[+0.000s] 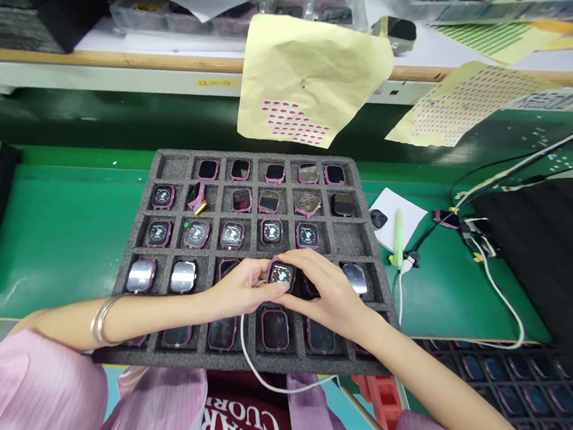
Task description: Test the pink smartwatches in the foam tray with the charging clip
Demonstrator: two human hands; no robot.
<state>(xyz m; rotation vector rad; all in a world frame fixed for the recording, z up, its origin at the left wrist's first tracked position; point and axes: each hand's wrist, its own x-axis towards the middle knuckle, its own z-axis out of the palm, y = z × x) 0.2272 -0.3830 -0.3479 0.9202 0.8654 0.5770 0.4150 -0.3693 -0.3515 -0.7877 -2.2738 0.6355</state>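
Between my two hands, above the grey foam tray [248, 365], is a smartwatch [281, 273] with a purple case and a lit watch face. My left hand [243, 285] pinches its left side, where a white cable [249, 355] comes out from under the fingers and loops down past the tray's front edge. My right hand [323, 288] grips the watch from the top and right, fingers curled over its edge. Around them, the tray's compartments hold several similar watches, some lit, some dark. One watch [196, 196] stands on its side with a yellow tag.
Yellow sheets with red arrow stickers [294, 122] hang from the shelf edge [179, 64]. A white paper [404, 212] bearing a light green stick [398, 235] lies right of the tray, near tangled cables [492, 266]. Another foam tray [526, 390] of watches sits lower right.
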